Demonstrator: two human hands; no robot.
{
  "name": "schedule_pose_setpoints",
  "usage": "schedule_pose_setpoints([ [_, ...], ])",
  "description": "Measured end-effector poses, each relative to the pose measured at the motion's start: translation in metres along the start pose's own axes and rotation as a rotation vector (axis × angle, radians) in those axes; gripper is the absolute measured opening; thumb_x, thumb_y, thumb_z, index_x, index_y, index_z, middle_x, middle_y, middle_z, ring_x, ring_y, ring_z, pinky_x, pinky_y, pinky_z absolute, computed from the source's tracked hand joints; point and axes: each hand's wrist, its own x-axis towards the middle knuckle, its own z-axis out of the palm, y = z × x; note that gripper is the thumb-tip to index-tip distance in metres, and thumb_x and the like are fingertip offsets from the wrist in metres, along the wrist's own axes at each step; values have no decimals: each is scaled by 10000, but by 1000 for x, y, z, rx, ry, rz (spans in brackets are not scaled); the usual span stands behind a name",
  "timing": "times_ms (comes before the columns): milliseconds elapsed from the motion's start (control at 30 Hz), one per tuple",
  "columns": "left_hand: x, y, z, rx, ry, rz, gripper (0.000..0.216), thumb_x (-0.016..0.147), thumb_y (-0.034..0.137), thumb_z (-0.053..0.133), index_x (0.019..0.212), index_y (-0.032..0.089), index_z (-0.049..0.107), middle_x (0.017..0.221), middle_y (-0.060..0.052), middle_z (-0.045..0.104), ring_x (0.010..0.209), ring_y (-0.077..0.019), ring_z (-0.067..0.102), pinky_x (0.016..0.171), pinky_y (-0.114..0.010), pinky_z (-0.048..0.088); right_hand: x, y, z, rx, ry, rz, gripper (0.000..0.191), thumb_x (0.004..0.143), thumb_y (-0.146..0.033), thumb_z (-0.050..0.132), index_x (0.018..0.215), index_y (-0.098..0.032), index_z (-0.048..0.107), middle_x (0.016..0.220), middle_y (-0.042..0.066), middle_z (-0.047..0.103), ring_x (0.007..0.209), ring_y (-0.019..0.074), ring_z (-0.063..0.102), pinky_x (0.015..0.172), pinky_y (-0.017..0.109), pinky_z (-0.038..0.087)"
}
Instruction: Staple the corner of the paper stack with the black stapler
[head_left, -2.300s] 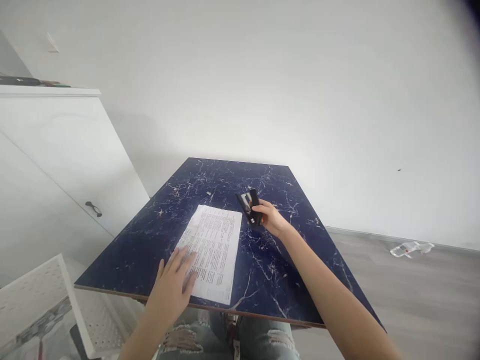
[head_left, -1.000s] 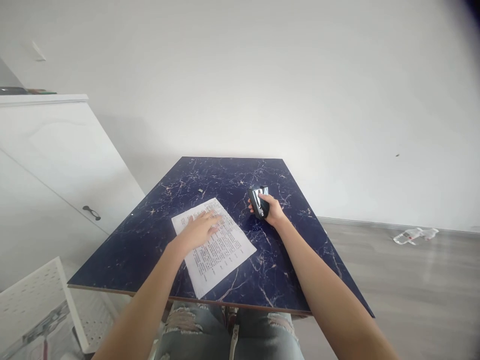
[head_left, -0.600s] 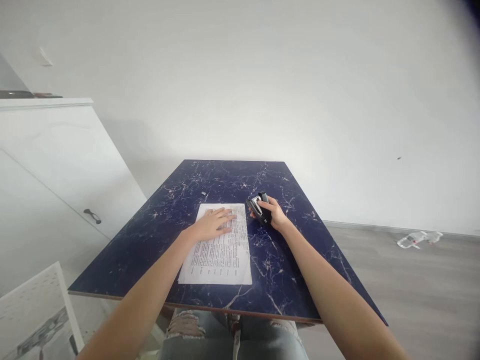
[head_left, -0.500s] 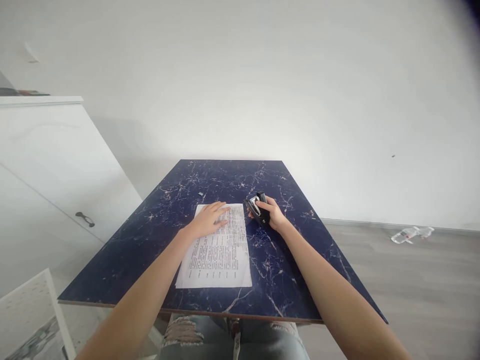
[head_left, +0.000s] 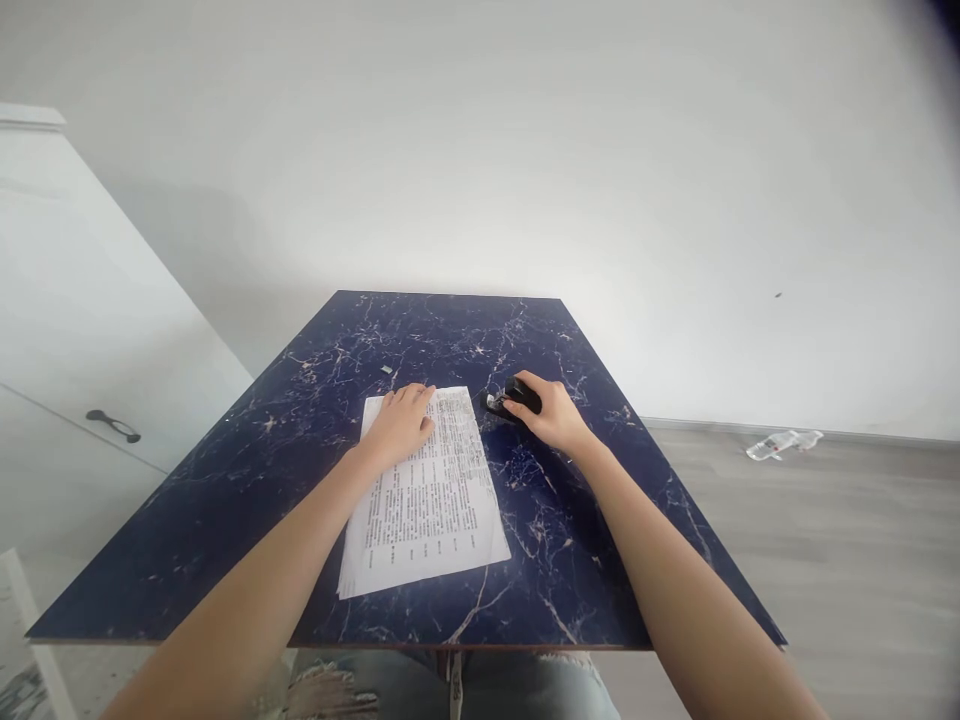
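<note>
My left hand (head_left: 403, 422) lies over the upper left part of a small stack of printed paper sheets (head_left: 431, 520), its fingers stretched out near the top edge and its thumb to the right. The sheets rest on the blue marbled table (head_left: 585, 560), slightly turned. Close to their upper right corner is a black stapler (head_left: 523, 395). My right hand (head_left: 556, 415) is closed around it, with the thumb on the near side. The stapler's front end points left at the paper's edge, with a small visible gap from it. My palm covers the stapler's rear.
A tiny pale piece (head_left: 386, 369) lies on the table beyond the sheets. To the left stands a white cabinet (head_left: 97, 300) with a dark handle. A clear plastic bottle (head_left: 780, 445) lies on the floor by the wall at right.
The stapler has been turned so its front points left toward the sheets. The paper has rotated slightly on the table under my left hand. The head view has shifted a little.
</note>
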Motion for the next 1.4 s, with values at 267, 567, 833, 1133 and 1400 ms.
schedule_pose_setpoints([
  [267,4,-5,3,-49,23,38,520,1040,308,324,1545,249,432,1546,-137,453,1448,-350,373,1201,-640,212,-4,-16,3,-307,-123,19,174,943,-383,601,1030,-233,601,791,31,668,640,182,538,586,287,296],
  [567,1,-3,5,-79,-62,-10,541,1048,498,359,1546,299,431,1648,-138,336,1527,-398,257,1187,-721,162,-2,-7,3,-487,-129,120,206,959,-395,562,1085,-235,590,870,47,690,694,192,567,581,283,263],
  [833,5,-5,5,-68,52,70,477,1039,369,427,1510,299,465,1396,-151,518,1280,-362,512,1117,-683,284,-2,-6,7,-459,-189,51,201,974,-349,583,1151,-253,592,1033,54,725,849,225,639,611,285,308],
  [1133,6,-12,4,-139,211,100,383,1005,156,415,1326,275,589,1154,-97,522,1115,-279,566,971,-515,447,-4,-9,6,-438,-205,-17,170,931,-341,631,1075,-250,632,1004,40,733,874,236,659,640,292,355],
  [1400,6,5,9,-110,83,188,349,1008,275,472,1282,325,683,1440,-83,511,1313,-339,480,1159,-688,242,-3,-15,8,-338,59,67,251,974,-380,579,1159,-224,646,1009,83,739,842,257,667,664,322,434],
])
